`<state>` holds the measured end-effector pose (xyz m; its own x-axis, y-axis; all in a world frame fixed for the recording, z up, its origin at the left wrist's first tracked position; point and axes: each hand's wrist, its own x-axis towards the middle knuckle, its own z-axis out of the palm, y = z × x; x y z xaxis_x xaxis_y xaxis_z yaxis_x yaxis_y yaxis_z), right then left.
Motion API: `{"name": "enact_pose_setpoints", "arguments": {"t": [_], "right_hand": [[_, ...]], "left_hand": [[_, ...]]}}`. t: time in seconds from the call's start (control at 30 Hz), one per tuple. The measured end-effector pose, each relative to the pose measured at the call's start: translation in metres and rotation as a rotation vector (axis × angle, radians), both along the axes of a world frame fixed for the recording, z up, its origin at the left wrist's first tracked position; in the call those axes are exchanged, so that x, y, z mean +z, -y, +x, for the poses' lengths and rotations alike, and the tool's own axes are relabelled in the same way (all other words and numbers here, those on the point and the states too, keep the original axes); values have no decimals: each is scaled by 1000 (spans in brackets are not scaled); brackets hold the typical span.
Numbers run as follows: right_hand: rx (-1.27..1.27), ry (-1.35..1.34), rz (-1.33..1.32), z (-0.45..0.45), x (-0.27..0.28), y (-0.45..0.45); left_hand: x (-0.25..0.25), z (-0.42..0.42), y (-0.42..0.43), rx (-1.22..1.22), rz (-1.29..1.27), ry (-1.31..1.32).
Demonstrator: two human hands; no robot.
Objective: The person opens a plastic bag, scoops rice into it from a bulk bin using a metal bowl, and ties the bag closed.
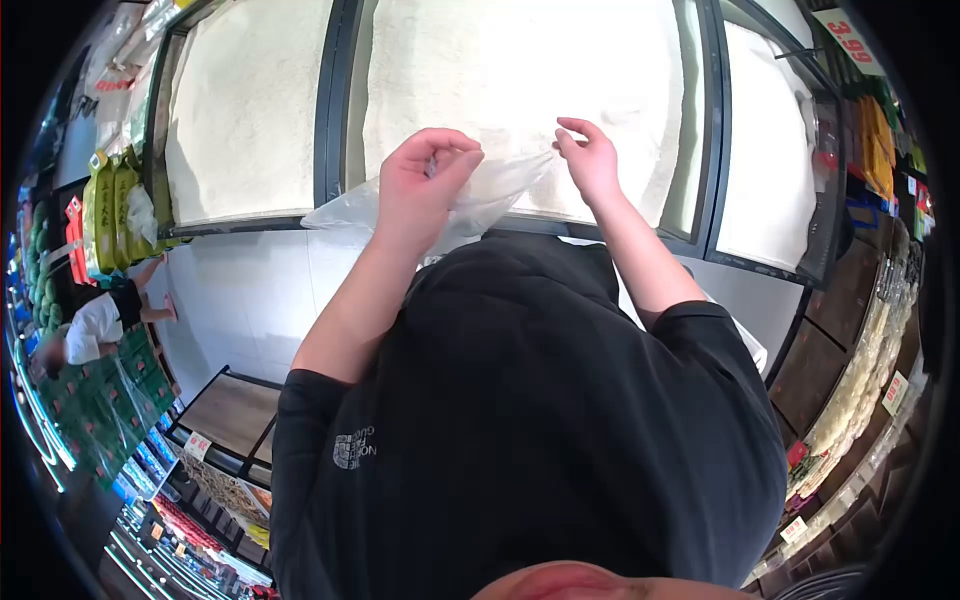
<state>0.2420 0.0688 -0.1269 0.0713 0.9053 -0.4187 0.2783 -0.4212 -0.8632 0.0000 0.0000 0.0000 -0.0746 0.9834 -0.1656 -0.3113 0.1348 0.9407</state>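
A thin, clear plastic bag (pixel 490 195) is stretched between my two hands in front of my dark shirt. My left hand (pixel 425 185) is closed, with thumb and fingers pinched together on the bag. The bag's far corner runs up to my right hand (pixel 588 160), whose fingertips pinch it while the index finger curls above. Under and beyond both hands lies a wide bin of white, fine-grained food (pixel 520 70), perhaps rice or flour; I cannot tell which. The bag hangs over the bin's near edge.
Dark frames (pixel 335 100) divide the bin from similar white-filled bins (pixel 245 110) on either side. Green packages (pixel 115 210) hang at left, near a person in a white top (pixel 95 325). A wooden-topped stand (pixel 235 410) is at lower left; shelves with price cards (pixel 895 392) line the right.
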Motion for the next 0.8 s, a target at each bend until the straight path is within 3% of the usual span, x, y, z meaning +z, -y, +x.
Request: {"name": "enact_pose_setpoints", "arguments": {"t": [0.17, 0.27, 0.4, 0.5, 0.53, 0.63, 0.8], "right_hand": [[93, 261, 255, 10, 0, -1], [201, 194, 376, 1, 28, 4], [703, 64, 603, -22, 91, 17], [882, 113, 807, -32, 78, 24], [814, 113, 875, -37, 76, 28], [674, -23, 677, -43, 72, 37], [486, 190, 649, -46, 64, 42]], "left_hand": [[-4, -2, 3, 51, 36, -24], [-1, -7, 7, 81, 47, -24], [-1, -10, 20, 96, 9, 24], [2, -13, 32, 94, 41, 43], [3, -15, 37, 79, 71, 54], [10, -31, 54, 16, 151, 101], [17, -60, 94, 96, 216, 2]]}}
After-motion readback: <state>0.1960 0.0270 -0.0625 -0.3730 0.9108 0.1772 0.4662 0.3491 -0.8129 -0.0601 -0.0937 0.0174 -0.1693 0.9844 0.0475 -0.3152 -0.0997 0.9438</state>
